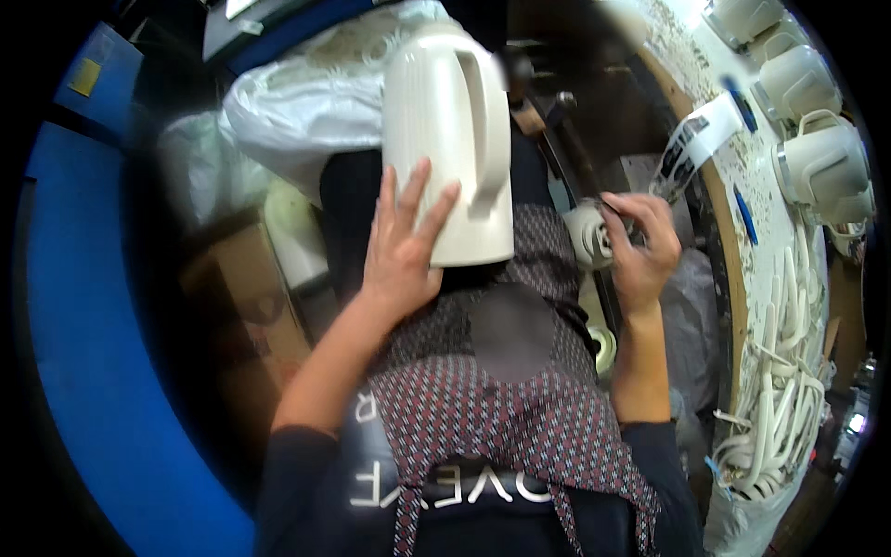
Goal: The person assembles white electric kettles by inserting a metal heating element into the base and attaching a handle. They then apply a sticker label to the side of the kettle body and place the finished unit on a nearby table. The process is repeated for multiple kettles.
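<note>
A cream plastic jug with a long side handle lies over my lap, its base end toward me. My left hand grips it near that end, fingers spread along its side and thumb by the bottom edge. To the right, my right hand is closed in a pinch. Something small and dark shows at its fingertips, too blurred to name. Just beside that hand is a white round part, partly hidden by it.
At right, a worn white bench carries several cream jug bodies, blue pens and a heap of cream strip-like parts. White plastic bags and a cardboard box are at left, beside a blue panel.
</note>
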Demonstrator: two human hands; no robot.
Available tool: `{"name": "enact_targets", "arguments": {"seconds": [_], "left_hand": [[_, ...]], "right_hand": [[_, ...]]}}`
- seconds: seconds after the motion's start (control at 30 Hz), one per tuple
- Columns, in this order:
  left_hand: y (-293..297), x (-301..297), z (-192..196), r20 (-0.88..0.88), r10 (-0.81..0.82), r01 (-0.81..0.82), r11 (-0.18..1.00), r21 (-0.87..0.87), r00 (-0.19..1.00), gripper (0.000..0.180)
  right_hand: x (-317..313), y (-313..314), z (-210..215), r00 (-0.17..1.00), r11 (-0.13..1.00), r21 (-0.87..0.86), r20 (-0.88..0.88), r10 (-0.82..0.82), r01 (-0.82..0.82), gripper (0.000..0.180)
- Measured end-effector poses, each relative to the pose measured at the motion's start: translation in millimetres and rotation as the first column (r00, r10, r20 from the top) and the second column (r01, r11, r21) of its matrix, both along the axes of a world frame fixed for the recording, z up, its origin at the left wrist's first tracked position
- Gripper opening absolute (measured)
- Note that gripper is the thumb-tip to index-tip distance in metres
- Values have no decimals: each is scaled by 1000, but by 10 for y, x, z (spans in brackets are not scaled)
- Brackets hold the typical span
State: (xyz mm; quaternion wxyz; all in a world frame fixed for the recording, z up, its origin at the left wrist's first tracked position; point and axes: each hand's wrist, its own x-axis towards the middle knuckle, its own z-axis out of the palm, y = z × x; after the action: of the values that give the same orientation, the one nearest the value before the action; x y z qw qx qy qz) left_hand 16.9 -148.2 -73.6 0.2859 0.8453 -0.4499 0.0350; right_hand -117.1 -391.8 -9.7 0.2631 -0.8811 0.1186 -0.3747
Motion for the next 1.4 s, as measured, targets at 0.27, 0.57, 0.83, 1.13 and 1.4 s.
{"name": "enact_targets", "arguments": {"seconds": [0.27,0.57,0.83,1.13,1.4], "left_hand": [[153,147,53,-454,-236,27,907,-421,859,30],[30,-44,-50,-284,-65,-48,927,-372,957,14],[-33,-90,-80,-146,67,-98,972,-215,987,13],[10,-123,117,-143,5,-48,951,-304,990,11],[24,-22,-165,-243,78,-158,930,-332,967,22]], "right_hand": [[269,611,-533,918,186,980,-12,395,-67,10],[286,638,-716,897,369,916,-23,441,-158,11],[175,575,-561,893,773,612,-239,380,-165,23],[302,812,-874,965,960,96,31,261,-263,20],[587,781,-1030,981,963,192,64,181,-190,79]]}}
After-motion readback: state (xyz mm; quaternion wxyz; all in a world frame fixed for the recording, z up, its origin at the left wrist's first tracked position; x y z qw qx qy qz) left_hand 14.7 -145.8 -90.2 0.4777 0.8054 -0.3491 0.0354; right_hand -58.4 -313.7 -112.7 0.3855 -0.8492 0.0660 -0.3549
